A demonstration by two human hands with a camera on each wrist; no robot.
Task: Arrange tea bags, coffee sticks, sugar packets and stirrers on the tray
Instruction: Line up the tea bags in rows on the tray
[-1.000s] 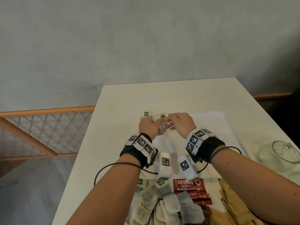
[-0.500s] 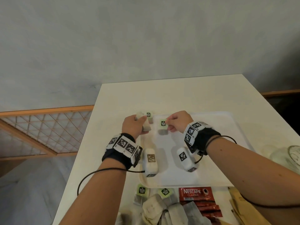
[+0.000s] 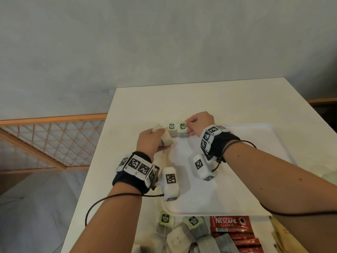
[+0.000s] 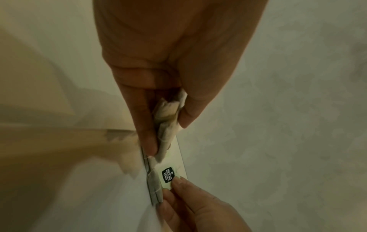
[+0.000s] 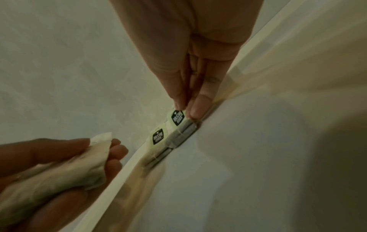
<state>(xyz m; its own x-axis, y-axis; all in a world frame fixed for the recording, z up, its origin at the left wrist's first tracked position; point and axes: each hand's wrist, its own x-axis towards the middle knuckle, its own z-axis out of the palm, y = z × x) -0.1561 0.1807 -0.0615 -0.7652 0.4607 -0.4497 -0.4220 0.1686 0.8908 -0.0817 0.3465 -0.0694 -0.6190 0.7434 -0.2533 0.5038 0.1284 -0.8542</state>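
Observation:
A white tray lies on the white table. Two tea bags with green tags sit side by side at its far left corner: one on the left, one on the right. My right hand pinches the right tea bag's green tag against the tray rim. My left hand hovers just left of them, gripping a small bunch of tea bags between thumb and fingers. More tea bags, red coffee sticks and brown packets lie in front of the tray.
The table's left edge runs close beside my left hand, with a wooden lattice frame on the floor below. A grey wall stands behind the table. Cables trail from both wrist cameras across the tray.
The hands separated: my right hand set one tea bag down at the tray's far left corner beside the other, while my left hand moved left with its bunch.

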